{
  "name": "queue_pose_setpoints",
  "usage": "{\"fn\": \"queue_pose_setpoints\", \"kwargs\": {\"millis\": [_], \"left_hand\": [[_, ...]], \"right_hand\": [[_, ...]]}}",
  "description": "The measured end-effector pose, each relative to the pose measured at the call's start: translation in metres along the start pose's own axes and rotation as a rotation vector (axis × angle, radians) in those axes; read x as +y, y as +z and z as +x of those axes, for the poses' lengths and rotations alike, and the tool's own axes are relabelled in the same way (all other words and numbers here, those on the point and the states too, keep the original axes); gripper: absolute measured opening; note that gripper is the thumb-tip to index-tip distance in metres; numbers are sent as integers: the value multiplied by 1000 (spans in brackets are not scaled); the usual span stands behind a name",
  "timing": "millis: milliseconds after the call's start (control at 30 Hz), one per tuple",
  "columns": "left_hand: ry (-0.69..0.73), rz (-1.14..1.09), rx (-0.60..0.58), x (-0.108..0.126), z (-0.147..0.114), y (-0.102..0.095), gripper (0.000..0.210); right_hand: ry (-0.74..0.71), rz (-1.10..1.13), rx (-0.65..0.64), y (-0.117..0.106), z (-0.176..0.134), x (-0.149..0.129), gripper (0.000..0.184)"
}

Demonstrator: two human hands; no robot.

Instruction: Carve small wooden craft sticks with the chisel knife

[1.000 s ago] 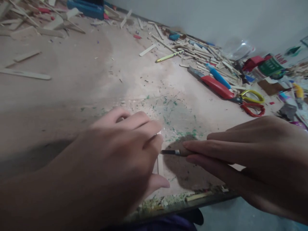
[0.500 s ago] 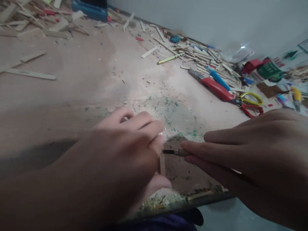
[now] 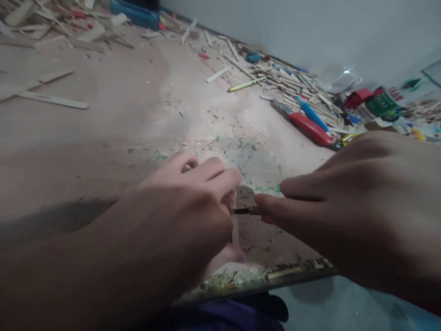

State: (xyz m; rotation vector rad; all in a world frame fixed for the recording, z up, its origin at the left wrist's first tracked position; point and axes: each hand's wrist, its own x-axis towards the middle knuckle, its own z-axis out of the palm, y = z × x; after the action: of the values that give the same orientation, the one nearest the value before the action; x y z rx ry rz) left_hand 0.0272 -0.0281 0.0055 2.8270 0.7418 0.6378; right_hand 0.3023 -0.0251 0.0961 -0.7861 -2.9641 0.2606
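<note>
My left hand (image 3: 193,216) is closed around a thin pale wooden strip (image 3: 235,232), pressing it on the table near the front edge. Most of that strip is hidden under the fingers. From the right, my right hand (image 3: 330,202) pinches a small carving chisel (image 3: 242,211) with a narrow dark metal blade. Its tip meets the strip's edge, close to the left fingers. The chisel's handle is mostly covered by my right fingers.
A red utility knife (image 3: 310,128) and a blue pen-like stick (image 3: 312,112) lie beyond my right hand, by a heap of wooden sticks (image 3: 285,80). A yellow-green pencil (image 3: 246,84) lies farther back. More wood pieces (image 3: 51,101) are at left. Green shavings (image 3: 248,147) dot the wooden table (image 3: 131,115).
The view has shifted slightly. My right hand has turned and moved a little up and left, now covering most of the scissors' handles. The chisel stays against the strip.
</note>
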Motion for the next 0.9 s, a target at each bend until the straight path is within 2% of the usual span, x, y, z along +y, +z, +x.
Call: {"fn": "queue_pose_setpoints", "kwargs": {"millis": [67,133,400,633,733,833,900], "left_hand": [[10,26,2,1,1,2,54],[12,55,-3,1,2,4,59],[32,95,-35,0,0,2,61],[33,95,-19,-1,-3,4,51],[30,96,-17,-1,-3,5,55],[15,65,-15,0,-3,3,57],[-18,69,-45,0,-3,1,50]], "right_hand": [[-119,-70,-60,2,-4,10,45],[-150,-54,-61,7,-10,19,40],[-141,99,94,42,-31,35,20],[-72,184,181,68,-44,41,24],[-45,210,187,65,-43,34,27],[-7,169,113,48,-39,22,40],[10,77,62,34,-35,14,42]]}}
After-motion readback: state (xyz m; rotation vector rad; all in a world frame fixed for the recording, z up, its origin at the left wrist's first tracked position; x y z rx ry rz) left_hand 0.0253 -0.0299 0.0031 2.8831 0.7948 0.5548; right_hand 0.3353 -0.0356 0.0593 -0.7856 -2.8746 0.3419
